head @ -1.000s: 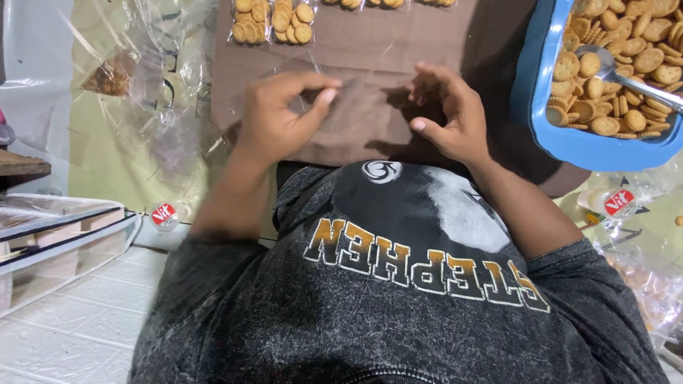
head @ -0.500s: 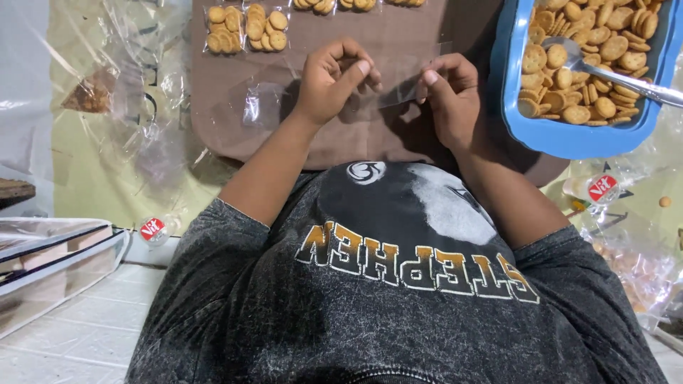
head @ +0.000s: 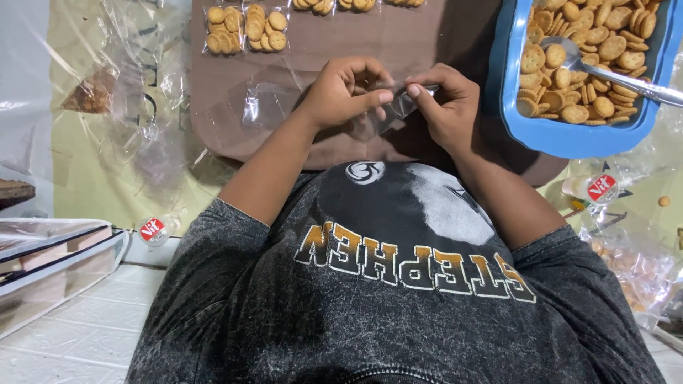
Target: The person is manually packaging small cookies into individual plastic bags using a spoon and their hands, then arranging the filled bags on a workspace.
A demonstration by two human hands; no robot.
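Both hands, left point(head: 341, 92) & right point(head: 441, 103), pinching one small clear bag point(head: 398, 103) between fingertips, above brown tray point(head: 320, 50). Blue tub point(head: 512, 92) w/ crackers point(head: 605, 43) just right of the grip.

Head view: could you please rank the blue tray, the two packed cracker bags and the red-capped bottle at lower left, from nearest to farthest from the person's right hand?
1. Blue tray, just to the outer side of the right hand.
2. Packed cracker bags, up and across on the brown board.
3. Red-capped bottle, far lower left by the floor.
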